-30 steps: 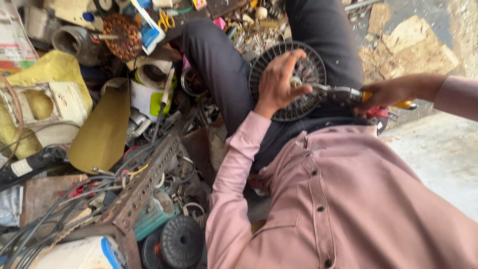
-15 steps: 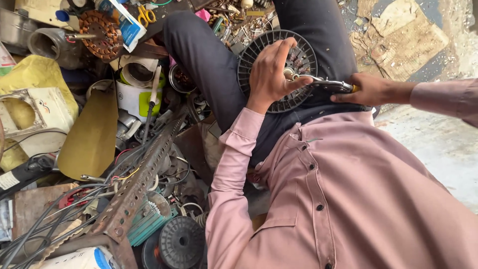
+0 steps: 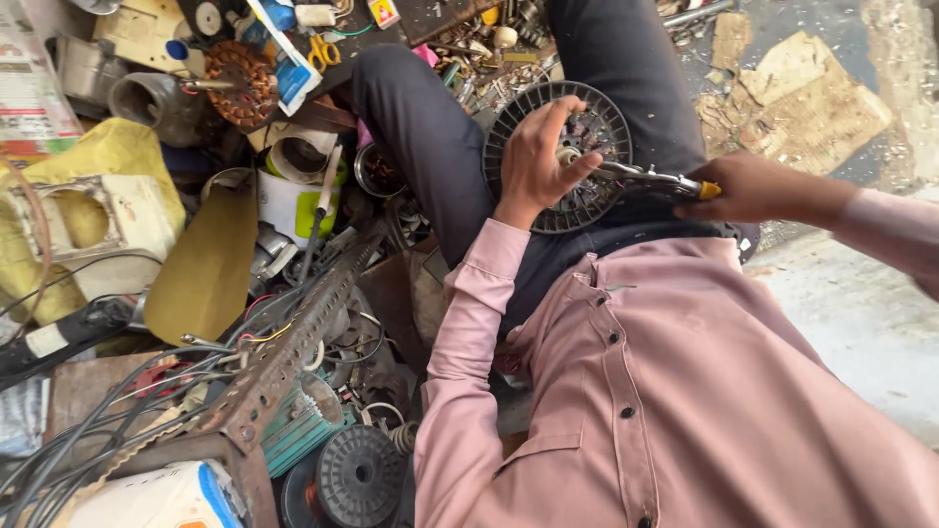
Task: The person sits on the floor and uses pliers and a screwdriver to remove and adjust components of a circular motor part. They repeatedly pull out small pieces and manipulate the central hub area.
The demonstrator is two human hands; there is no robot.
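- the round black ribbed fan disc (image 3: 587,196) is kept on the dark-trousered lap, as a second before.
- the left hand (image 3: 536,156) stays curled over its hub.
- the metal pliers with yellow grip (image 3: 653,179) remain clenched in the right hand (image 3: 748,189), with the tip held at the hub; little has shifted.

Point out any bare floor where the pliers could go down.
Bare concrete lies by the right hand, below the torn cardboard. The left hand grips the round black fan motor on the lap; beyond it, cables, the perforated angle bar and a white bucket crowd everything.
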